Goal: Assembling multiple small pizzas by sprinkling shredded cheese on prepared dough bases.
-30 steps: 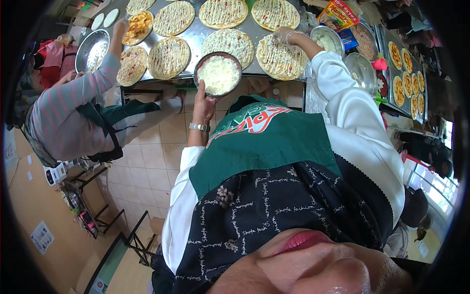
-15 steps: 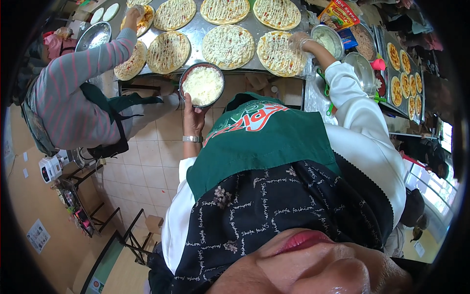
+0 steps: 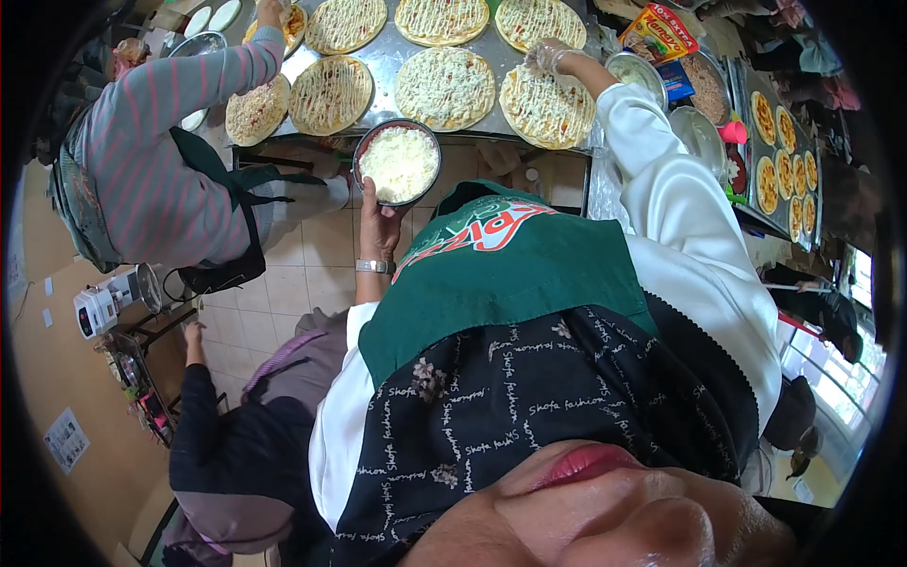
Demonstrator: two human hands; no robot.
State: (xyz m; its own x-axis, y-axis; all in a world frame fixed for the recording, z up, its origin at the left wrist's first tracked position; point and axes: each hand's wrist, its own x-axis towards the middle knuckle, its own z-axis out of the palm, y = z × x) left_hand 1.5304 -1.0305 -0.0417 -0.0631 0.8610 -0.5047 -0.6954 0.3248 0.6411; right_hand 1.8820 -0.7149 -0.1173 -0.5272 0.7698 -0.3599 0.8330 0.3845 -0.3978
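My left hand (image 3: 379, 225) holds a dark-rimmed bowl (image 3: 437, 168) from its near side, the thumb over the rim. White grated cheese (image 3: 402, 163) fills it. The bowl hangs just off the near edge of the metal table (image 3: 380, 99). In a clear plastic glove, my right hand (image 3: 548, 57) is at the far edge of the right-hand near pizza (image 3: 548, 109); its fingers are too unclear to read. That pizza carries sauce lines and white shreds. Left of it lies a pizza thickly covered in cheese (image 3: 444, 90), then one with sauce lines (image 3: 330, 94).
At left, a co-worker in a striped sleeve (image 3: 203, 85) reaches over the table. Another person (image 3: 236, 444) is behind my left side. To the right stand a metal bowl (image 3: 635, 74), a yellow-red packet (image 3: 658, 33) and a tray of small pizzas (image 3: 784, 175).
My right hand has moved left and away from me, to the pizza's far edge. The cheese bowl has shifted slightly right in view. A person has come in at lower left.
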